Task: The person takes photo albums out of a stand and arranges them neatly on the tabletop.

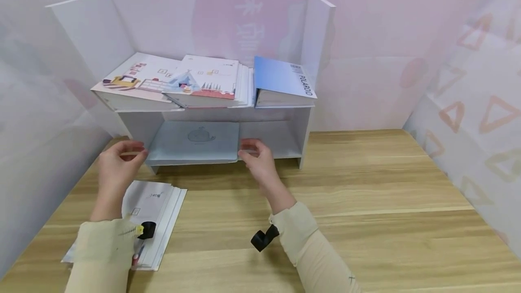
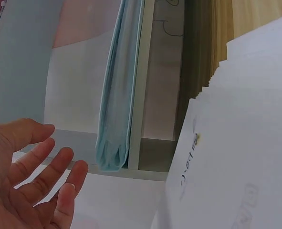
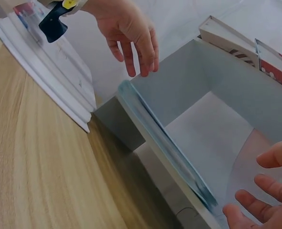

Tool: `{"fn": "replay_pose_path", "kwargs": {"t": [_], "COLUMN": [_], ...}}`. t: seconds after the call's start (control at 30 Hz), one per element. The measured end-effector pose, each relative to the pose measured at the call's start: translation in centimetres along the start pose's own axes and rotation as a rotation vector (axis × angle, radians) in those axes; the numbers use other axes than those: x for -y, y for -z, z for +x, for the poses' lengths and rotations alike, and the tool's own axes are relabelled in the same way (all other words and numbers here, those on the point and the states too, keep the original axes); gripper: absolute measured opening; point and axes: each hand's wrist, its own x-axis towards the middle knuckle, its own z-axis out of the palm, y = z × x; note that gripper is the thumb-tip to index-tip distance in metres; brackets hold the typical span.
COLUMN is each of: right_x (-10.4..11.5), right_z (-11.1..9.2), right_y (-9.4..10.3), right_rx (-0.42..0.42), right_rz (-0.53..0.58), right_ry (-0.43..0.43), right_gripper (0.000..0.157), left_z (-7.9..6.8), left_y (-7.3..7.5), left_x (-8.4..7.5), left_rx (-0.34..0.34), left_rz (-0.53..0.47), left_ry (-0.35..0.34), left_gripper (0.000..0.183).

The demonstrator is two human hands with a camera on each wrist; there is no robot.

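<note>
A pale blue album [image 1: 179,144] with a whale drawn on its cover lies flat on the lower board of a white shelf [image 1: 270,137]. My left hand [image 1: 118,166] hovers by the album's left front corner, fingers loosely bent and empty; the left wrist view shows a gap between the fingertips [image 2: 83,167] and the album's edge [image 2: 114,138]. Off the right side is my right hand [image 1: 260,162], relaxed and holding nothing. Its spread fingers [image 3: 253,205] are near the album's end [image 3: 203,191] in the right wrist view.
On the upper board sit two thick books with illustrated covers [image 1: 146,73] [image 1: 207,76] and a blue POLAROID album [image 1: 281,80]. Several stacked white books [image 1: 152,202] lie on the wooden table [image 1: 366,220], partly under my left forearm. Printed cloth [image 1: 366,58] hangs behind.
</note>
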Motion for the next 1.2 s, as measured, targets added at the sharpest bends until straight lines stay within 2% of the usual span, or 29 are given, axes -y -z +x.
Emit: {"fn": "replay_pose_path", "kwargs": {"t": [0.43, 0.67, 0.83, 1.0, 1.2], "right_x": [-0.9, -1.2, -1.2, -1.4, -1.5], "right_z": [0.2, 0.2, 0.2, 0.4, 0.5], "right_y": [-0.4, -0.6, -0.6, -0.5, -0.3], "right_rx": [0.055, 0.082, 0.076, 0.073, 0.070], "right_rz": [-0.074, -0.077, -0.080, -0.059, 0.024], "right_ry": [0.010, 0.007, 0.003, 0.012, 0.020], "right_gripper": [0.045, 0.048, 0.048, 0.048, 0.048], "left_z": [0.4, 0.3, 0.3, 0.3, 0.2], "left_y": [-0.4, -0.4, -0.4, -0.4, -0.4], "left_x": [0.8, 0.9, 0.9, 1.1, 1.2], "left_rx": [0.022, 0.066, 0.088, 0.101, 0.096], "left_rz": [0.005, 0.033, 0.043, 0.049, 0.043], "left_ry": [0.066, 0.118, 0.126, 0.130, 0.135], "left_gripper": [0.034, 0.035, 0.036, 0.037, 0.038]}}
